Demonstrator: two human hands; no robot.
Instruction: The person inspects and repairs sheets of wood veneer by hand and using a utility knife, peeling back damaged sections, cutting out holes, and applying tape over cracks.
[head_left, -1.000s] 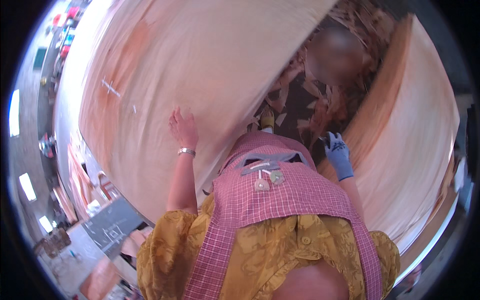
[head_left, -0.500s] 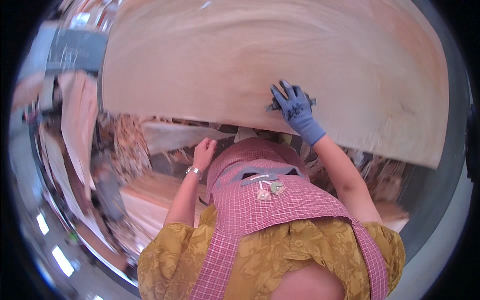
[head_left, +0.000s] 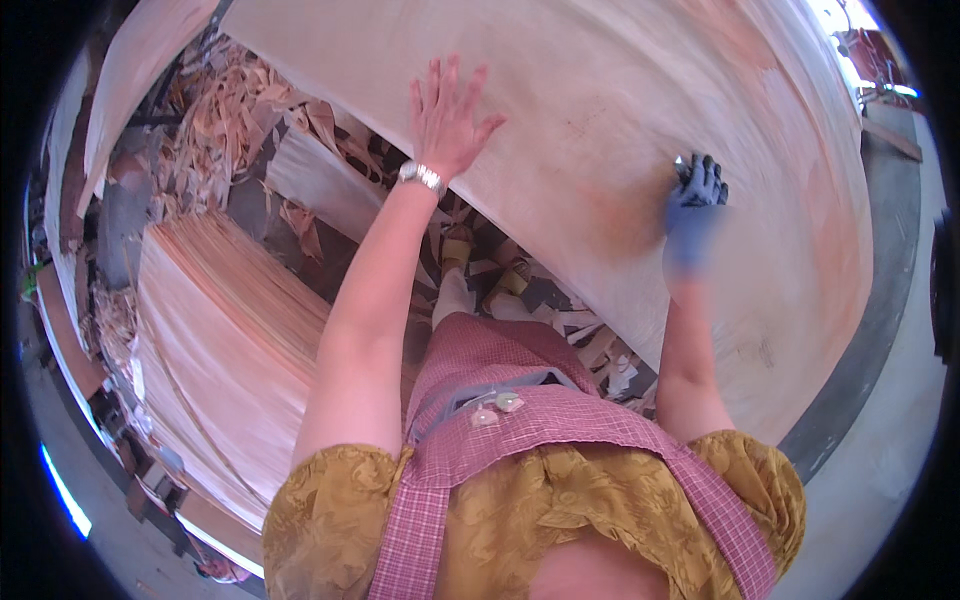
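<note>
A large pale wood veneer sheet (head_left: 560, 150) spans the work surface ahead of me. My left hand (head_left: 448, 125), bare and with a metal-banded wristwatch (head_left: 422, 178), is open over the sheet by its near left edge. Its fingers are spread; whether the palm presses on the wood I cannot tell. My right hand (head_left: 695, 205) wears a blue-grey glove with dark fingertips. It is closed round a small dark hand tool (head_left: 683, 166), of which only a shiny end shows, above the right part of the sheet. The glove's cuff is blurred.
A thick stack of veneer sheets (head_left: 230, 310) stands at my left. Veneer scraps (head_left: 225, 130) heap up beyond it, and more strips lie on the floor round my feet (head_left: 455, 250). A dark ledge (head_left: 885, 290) runs along the right side.
My left hand has gone from beside the apron out over the sheet, its fingers opening. My right hand has moved rightward with the tool. The whole view has turned.
</note>
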